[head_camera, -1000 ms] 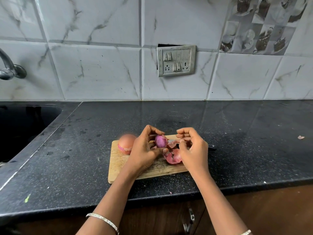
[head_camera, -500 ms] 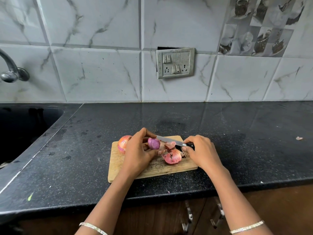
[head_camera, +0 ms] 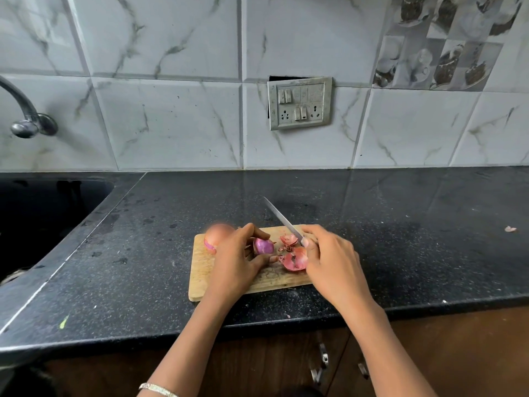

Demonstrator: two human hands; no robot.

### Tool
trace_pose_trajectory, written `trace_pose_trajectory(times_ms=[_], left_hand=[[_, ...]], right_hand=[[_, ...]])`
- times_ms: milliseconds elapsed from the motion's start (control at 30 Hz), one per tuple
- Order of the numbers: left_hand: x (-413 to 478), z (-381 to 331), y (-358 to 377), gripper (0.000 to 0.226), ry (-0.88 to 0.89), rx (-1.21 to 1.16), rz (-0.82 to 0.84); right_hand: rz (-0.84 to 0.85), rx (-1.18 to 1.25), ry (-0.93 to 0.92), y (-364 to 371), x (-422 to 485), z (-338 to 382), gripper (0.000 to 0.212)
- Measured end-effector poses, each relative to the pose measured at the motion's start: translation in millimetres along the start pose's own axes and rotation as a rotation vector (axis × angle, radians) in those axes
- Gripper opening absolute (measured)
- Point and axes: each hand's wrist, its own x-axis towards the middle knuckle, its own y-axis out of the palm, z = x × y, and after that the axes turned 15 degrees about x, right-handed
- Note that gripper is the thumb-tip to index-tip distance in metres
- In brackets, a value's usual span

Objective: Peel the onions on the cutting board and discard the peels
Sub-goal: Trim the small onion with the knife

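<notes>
Since half a second ago: knife raised off the cutting board, blade now angled up toward 11 o'clock, tip over the bare surface beyond the board's far edge; previously it lay nearly flat across the board. Right hand: fingers closed around the knife handle, at the board's 3 o'clock end. Left hand: fingers curled around the peeled onion, thumb beneath it, held low over the board's centre; whether it touches the wood cannot be told. Key relation: the held onion lies at 9 o'clock from the knife hand, just beside it, with the blade's long axis slanting away past the onion's far side; judged, the blade must swing down and leftward to meet the onion's end. Count: onions, two — one peeled in the left hand, one unpeeled onion at the board's 10 o'clock corner. Loose peels, one small heap between the hands. Knife, one. Board, one. One stray scrap well apart at 3 o'clock.
</notes>
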Motion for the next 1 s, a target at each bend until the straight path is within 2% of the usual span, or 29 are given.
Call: trace_pose_trajectory(times_ms=[233, 400, 533, 800, 1000], left_hand=[[-2.9, -4.8, -5.8, 0.038, 0.004, -0.027, 0.005], [-3.0, -7.7, -8.1, 0.052, -0.001, -0.055, 0.015], [-2.5, -7.4, -7.2, 0.055, -0.008, -0.069, 0.014], [-1.7, -3.6, -5.7, 0.049, -0.007, -0.067, 0.008], [-1.6, -4.4, -5.4, 0.047, 0.008, -0.079, -0.002]], right_hand=[[0.070, -0.013, 0.046, 4.5, -26.5, 17.1, 0.037], [0.087, -0.060, 0.040, 4.5, -31.8, 22.0, 0.037], [0.105, -0.090, 0.039, 4.9, -34.4, 25.8, 0.036], [0.112, -0.117, 0.054, 2.6, -35.2, 31.0, 0.030], [0.128, -0.127, 0.091, 10.6, -25.7, 33.8, 0.033]])
